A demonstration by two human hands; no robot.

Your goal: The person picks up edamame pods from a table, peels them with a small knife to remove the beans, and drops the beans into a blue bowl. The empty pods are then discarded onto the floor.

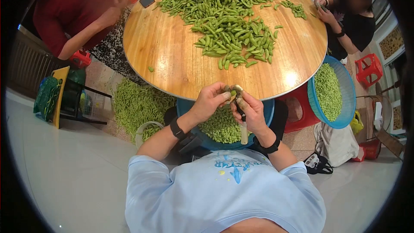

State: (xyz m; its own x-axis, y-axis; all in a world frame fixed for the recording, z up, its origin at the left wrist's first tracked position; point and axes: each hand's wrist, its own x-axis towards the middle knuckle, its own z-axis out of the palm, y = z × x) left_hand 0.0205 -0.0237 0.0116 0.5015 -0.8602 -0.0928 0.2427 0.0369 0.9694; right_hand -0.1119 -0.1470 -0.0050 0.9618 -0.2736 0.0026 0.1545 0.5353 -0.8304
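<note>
My left hand point(212, 100) pinches one end of a green pod point(233, 92) just past the table's near edge. Facing it, my right hand point(251, 111) is closed around a small tool point(241, 114) with a dark handle, its fingertips close to the pod. The tool's lower part points down toward my lap. Beneath both hands, a blue basin point(269, 111) holds shelled green beans point(221, 127). A big heap of green pods point(215, 0) lies on the round wooden table point(161, 56) ahead.
Two people sit at the table, one left point(73, 13), one right point(353, 17). A blue basket point(348, 90) of beans stands at right, near a red stool point(369, 70). Husks point(138, 103) cover the floor at left beside a white bucket point(139, 137). A phone point(147, 1) lies on the table.
</note>
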